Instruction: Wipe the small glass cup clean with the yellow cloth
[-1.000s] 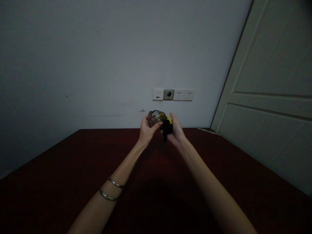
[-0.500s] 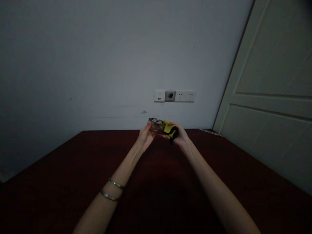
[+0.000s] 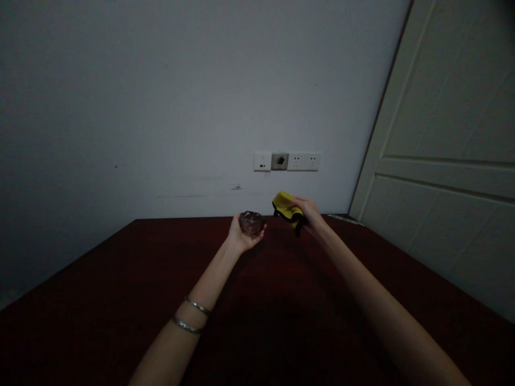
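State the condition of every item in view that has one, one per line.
Glass bowl: resting in the left hand
Yellow cloth: bunched, gripped in the right hand, apart from the bowl
Bracelets: two, worn on the left arm
White double socket: nothing plugged in
Grey wall plate: dark part on it; plug or fitting, cannot tell

The cloth (image 3: 286, 206) is yellow, edged in black.

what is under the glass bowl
The left hand is under the bowl, its fingertips showing past the edge. The bowl covers part of the palm, which can't be seen.
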`<state>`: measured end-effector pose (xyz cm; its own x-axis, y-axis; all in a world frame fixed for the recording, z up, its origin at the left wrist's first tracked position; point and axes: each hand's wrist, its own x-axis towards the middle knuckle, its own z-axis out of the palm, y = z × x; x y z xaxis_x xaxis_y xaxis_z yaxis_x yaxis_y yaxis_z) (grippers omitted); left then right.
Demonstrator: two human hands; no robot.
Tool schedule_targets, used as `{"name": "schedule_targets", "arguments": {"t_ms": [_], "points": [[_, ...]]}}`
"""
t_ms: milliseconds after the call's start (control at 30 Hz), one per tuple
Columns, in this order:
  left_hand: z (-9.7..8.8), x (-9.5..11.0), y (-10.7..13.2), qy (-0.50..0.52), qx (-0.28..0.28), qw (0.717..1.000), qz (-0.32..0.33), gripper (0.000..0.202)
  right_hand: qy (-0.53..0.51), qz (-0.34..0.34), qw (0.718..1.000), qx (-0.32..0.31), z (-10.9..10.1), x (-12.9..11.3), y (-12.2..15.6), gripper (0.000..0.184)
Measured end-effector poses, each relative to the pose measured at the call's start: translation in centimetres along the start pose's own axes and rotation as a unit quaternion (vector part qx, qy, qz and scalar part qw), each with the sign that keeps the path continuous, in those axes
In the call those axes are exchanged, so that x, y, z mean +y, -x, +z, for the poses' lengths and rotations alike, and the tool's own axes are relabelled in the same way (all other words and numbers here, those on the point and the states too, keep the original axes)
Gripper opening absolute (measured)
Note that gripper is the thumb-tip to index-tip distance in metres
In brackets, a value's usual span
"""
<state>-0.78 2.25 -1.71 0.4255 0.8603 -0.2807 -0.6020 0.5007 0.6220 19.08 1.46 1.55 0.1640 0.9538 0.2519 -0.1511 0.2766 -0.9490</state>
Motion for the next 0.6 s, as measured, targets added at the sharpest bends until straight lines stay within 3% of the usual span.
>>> {"name": "schedule_targets", "arguments": {"t_ms": [100,200,267,367,467,600], "points": [[-0.4,-0.4,-0.2,-0.014,-0.006,1.000,-0.026,0.050,0.058,-0.053,0.997,-0.006,0.8,-0.8,-0.1,0.023],[0.0,-0.6,0.2,-0.012,-0.012,1.000,-0.021,0.044,0.135,-0.136,0.980,-0.060,1.7,-1.5,0.2,0.032],[0.5,-0.6,0.6,-0.008,-0.020,0.999,-0.024,0.041,0.217,-0.231,0.940,-0.130,2.4,-1.7,0.4,0.038],[1.2,-0.7,1.1,-0.024,-0.039,0.998,-0.051,0.042,0.311,-0.334,0.852,-0.257,3.2,-2.1,0.6,0.045],[1.4,-0.6,1.3,-0.057,-0.060,0.994,-0.069,0.044,0.353,-0.351,0.790,-0.357,3.7,-2.7,0.7,0.053],[1.1,-0.3,0.8,-0.082,-0.084,0.990,-0.073,0.047,0.380,-0.356,0.751,-0.406,3.8,-4.0,0.7,0.058]]}}
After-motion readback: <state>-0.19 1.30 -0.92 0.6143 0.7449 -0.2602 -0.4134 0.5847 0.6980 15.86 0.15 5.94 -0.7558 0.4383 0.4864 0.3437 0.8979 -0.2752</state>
